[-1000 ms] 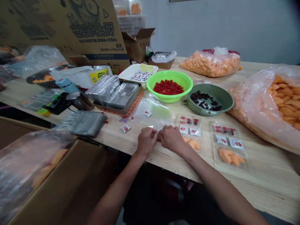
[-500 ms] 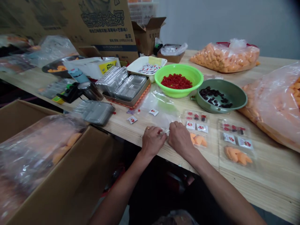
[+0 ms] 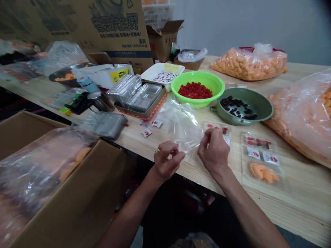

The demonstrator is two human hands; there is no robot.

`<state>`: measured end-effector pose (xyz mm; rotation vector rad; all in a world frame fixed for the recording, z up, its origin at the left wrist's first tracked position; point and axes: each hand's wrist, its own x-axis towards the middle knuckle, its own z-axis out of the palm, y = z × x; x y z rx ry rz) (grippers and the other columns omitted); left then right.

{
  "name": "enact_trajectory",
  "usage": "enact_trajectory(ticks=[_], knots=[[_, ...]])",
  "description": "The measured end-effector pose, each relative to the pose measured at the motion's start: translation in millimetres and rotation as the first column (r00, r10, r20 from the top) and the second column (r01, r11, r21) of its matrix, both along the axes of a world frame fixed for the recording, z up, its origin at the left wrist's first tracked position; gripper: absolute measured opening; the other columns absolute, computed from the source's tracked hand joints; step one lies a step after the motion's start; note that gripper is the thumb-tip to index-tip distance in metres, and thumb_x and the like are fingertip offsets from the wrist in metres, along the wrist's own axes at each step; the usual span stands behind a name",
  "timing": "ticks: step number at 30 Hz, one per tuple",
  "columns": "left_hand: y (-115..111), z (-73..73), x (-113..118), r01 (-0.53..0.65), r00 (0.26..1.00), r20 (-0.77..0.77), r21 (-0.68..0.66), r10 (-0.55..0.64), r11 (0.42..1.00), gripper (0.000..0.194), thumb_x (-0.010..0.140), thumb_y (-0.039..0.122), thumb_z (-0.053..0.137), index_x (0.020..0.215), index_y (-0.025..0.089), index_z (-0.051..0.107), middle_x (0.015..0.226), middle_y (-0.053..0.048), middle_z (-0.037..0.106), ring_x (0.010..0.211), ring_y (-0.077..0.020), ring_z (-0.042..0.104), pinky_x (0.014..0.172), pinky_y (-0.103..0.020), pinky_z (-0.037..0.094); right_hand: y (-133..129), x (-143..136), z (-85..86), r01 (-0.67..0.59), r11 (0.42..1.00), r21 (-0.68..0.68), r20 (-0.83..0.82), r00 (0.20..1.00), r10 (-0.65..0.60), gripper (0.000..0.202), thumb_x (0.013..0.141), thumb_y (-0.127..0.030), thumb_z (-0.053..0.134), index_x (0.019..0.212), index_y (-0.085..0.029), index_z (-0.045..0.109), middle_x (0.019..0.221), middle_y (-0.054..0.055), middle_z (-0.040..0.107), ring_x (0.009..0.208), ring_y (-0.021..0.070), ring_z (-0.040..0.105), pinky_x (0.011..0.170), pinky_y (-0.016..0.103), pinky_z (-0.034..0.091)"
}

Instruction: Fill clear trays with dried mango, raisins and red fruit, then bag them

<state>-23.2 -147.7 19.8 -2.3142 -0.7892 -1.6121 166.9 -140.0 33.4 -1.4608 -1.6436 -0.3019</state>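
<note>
A clear plastic bag (image 3: 182, 124) is stretched between my two hands, just above the table's front edge. My left hand (image 3: 168, 159) pinches one side of its near edge between thumb and fingers. On the other side, my right hand (image 3: 214, 150) is closed on the bag and raised a little higher. Behind the right hand, a filled clear tray (image 3: 209, 126) with red and dark pieces is partly hidden. Further right lies another filled tray (image 3: 262, 158) with red pieces, two sachets and orange pieces. Small white sachets (image 3: 146, 132) rest left of the bag.
Behind the bag stand a bright green bowl (image 3: 178, 90) of red pieces and a dark green bowl (image 3: 267, 109) of dark pieces. Empty clear trays (image 3: 108, 124) are stacked to the left. A cardboard box (image 3: 85, 172) sits front left; a large bag of orange pieces (image 3: 297, 113) lies right.
My hands have moved apart, the right one going right and up. The plastic bag, flat before, is now lifted and spread open. One sachet now lies further left.
</note>
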Motion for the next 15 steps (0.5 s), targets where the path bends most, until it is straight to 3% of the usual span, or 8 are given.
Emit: enact_trajectory(ticks=[3,5,10,13,15], knots=[[4.3,4.6,-1.3,0.106,0.993,-0.057,0.023,-0.105,0.994,0.021,0.089,0.002,0.058,0.094,0.021,0.066,0.108,-0.006,0.057,0.103,-0.0184,0.062,0.082,-0.033,0.060,-1.5,8.2,2.8,0.032,0.997,0.067,-0.009,0.999,-0.032,0.024,0.084,-0.006,0.045,0.101,-0.021,0.052,0.089,0.004,0.061,0.079,0.0180,0.060,0.066,0.028,0.045],[9.1,4.3,0.1,0.125,0.989,-0.083,0.036,-0.122,0.991,0.024,0.086,-0.002,0.059,0.094,0.019,0.066,0.112,-0.007,0.058,0.112,-0.0207,0.062,0.082,-0.032,0.061,-0.3,13.1,-2.0,0.036,0.999,0.031,-0.005,0.999,-0.036,0.027,0.083,-0.006,0.045,0.105,-0.019,0.054,0.095,0.006,0.064,0.086,0.0198,0.062,0.069,0.029,0.047],[12.9,4.3,-2.0,0.148,0.960,-0.240,0.007,-0.142,0.989,0.025,0.088,0.001,0.062,0.102,0.020,0.067,0.126,-0.011,0.065,0.129,-0.0256,0.058,0.090,-0.037,0.064,8.3,16.8,-18.7,0.040,0.980,-0.194,-0.081,0.995,-0.057,0.038,0.081,-0.006,0.045,0.114,-0.018,0.059,0.107,0.010,0.067,0.100,0.0226,0.063,0.080,0.032,0.049],[6.3,8.7,-5.9,0.142,0.945,-0.278,-0.116,-0.169,0.983,0.036,0.090,0.004,0.058,0.116,0.027,0.069,0.134,-0.009,0.066,0.134,-0.0266,0.057,0.097,-0.042,0.062,4.6,14.0,-13.2,0.015,0.932,-0.362,-0.135,0.988,-0.069,0.040,0.082,-0.006,0.046,0.117,-0.017,0.059,0.113,0.011,0.067,0.107,0.0219,0.061,0.089,0.032,0.048],[5.8,14.6,-2.7,0.134,0.946,-0.261,-0.229,-0.194,0.964,0.045,0.090,0.007,0.056,0.122,0.036,0.069,0.135,-0.003,0.066,0.134,-0.0247,0.057,0.105,-0.043,0.058,-1.4,16.1,-3.0,-0.029,0.882,-0.470,-0.155,0.987,-0.050,0.035,0.084,-0.009,0.049,0.116,-0.018,0.060,0.115,0.010,0.066,0.110,0.0214,0.060,0.092,0.032,0.048]])
